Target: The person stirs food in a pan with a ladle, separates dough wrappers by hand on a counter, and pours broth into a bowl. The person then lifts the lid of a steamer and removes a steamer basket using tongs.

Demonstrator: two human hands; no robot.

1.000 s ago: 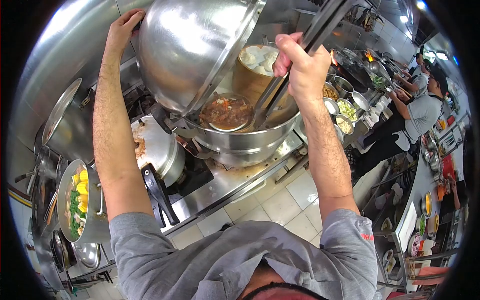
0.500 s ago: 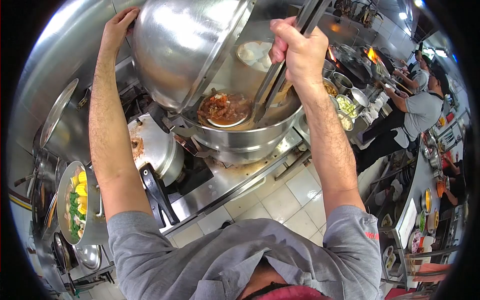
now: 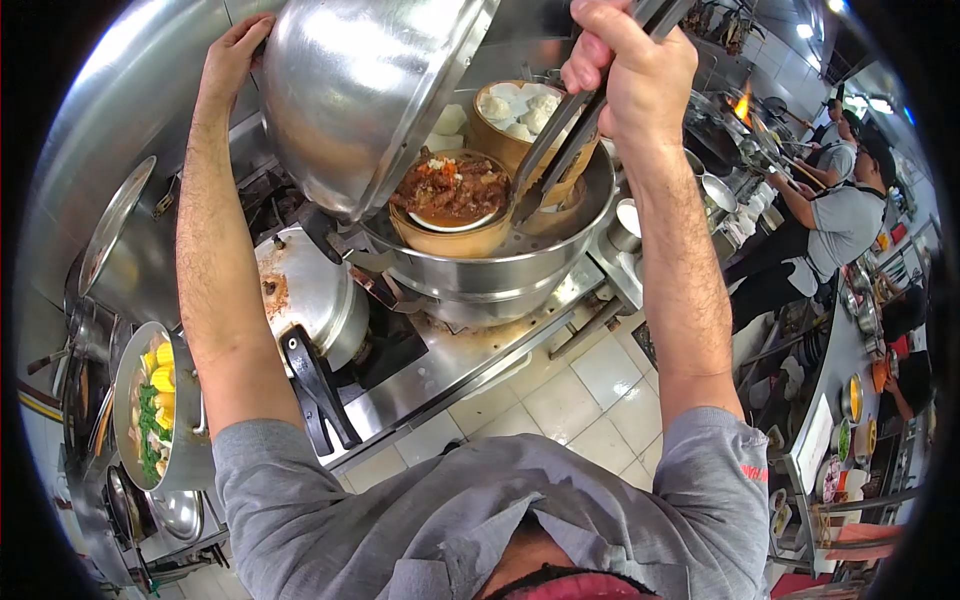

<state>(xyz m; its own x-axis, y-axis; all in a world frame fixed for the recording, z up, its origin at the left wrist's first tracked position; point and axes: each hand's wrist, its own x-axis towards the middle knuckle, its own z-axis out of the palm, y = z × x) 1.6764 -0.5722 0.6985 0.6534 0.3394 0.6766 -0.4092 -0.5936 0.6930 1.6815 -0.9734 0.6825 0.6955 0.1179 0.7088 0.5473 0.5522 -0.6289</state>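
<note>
My left hand (image 3: 236, 58) holds the edge of a large domed steel lid (image 3: 365, 95), tilted up over a round steel steamer (image 3: 470, 275). My right hand (image 3: 640, 75) is closed around long metal tongs (image 3: 560, 140). The tips of the tongs reach down beside a bamboo basket (image 3: 450, 240) holding a bowl of brown saucy food (image 3: 452, 192). Behind it stands a taller bamboo basket (image 3: 497, 140) with white buns (image 3: 530, 112). More white pieces (image 3: 447, 125) show partly under the lid.
A lidded pot (image 3: 312, 300) with a black handle (image 3: 318, 390) stands left of the steamer. Further left is a pot of corn and greens (image 3: 155, 405). At the right, a co-worker in grey (image 3: 840, 220) stands near a burner flame (image 3: 743, 103).
My right hand has moved right with the tongs. The lid has shifted slightly left, and the steam has thinned, so the baskets show more clearly.
</note>
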